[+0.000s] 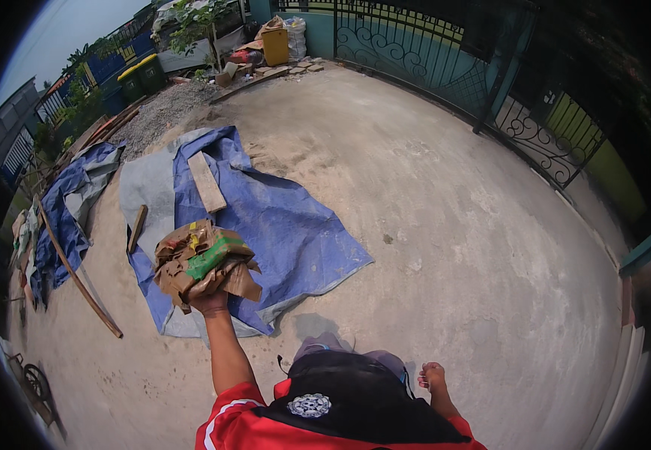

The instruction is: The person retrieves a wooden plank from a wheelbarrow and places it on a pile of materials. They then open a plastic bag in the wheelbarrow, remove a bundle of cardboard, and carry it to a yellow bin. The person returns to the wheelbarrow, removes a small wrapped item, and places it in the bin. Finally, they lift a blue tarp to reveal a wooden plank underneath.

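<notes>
My left hand point(209, 301) is stretched out in front of me, gripping a crumpled, torn brown paper sack point(183, 271) with green and yellow patches. The sack hides most of the fingers. Below and beyond it, a blue and grey tarp point(288, 232) lies spread in folds on the concrete. On the tarp rest a pale plank point(205, 184) and a shorter, darker piece of wood point(137, 229). Low at my right side hangs my right hand point(432, 375), its fingers curled in with nothing visible in them.
Another bunched tarp point(63, 217) lies at the left, beside a long wooden pole point(78, 277). Gravel point(164, 116), a yellow bin point(275, 46) and green bins with yellow lids point(149, 73) are at the back. A metal gate point(408, 56) borders the far right; a wheel point(34, 381) shows lower left.
</notes>
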Demonstrator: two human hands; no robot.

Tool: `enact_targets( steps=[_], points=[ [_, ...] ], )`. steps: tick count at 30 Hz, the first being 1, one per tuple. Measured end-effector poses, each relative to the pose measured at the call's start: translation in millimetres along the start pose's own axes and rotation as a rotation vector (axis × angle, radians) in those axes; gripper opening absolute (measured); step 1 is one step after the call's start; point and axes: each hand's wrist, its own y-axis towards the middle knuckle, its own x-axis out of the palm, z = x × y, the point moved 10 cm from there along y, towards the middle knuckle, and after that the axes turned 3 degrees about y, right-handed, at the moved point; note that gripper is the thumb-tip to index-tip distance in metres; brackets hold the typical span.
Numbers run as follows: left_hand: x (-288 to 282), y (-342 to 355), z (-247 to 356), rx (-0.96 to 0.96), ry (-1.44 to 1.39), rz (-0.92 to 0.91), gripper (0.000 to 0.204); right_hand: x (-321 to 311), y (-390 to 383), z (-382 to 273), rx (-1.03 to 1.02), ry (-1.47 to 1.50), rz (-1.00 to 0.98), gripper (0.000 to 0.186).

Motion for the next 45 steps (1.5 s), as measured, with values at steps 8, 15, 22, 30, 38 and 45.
enact_targets(
  steps=[8, 15, 22, 30, 38, 45],
  points=[
    [57, 113, -149, 0.070, 0.049, -0.049, 0.061, -4, 78, -28, 0.403, 0.091, -0.045, 0.028],
    [69, 208, -278, 0.165, 0.033, -0.089, 0.058, -66, 289, -311, 0.171, -0.088, 0.046, 0.026],
    [52, 297, -345, 0.333, 0.110, 0.316, 0.045, 25, 400, -786, -0.373, -0.027, -0.029, 0.020],
    [63, 507, -443, 0.368, 0.210, 0.220, 0.056, 235, 450, -1032, -0.541, -0.371, -0.302, 0.044],
    [29, 733, -479, 0.389, 0.172, 0.293, 0.048, 284, 557, -1014, -0.051, -0.350, -0.236, 0.025],
    [115, 962, -572, 0.225, 0.067, -0.139, 0.063, 409, 633, -1167, 0.044, -0.228, -0.254, 0.034]
  ],
)
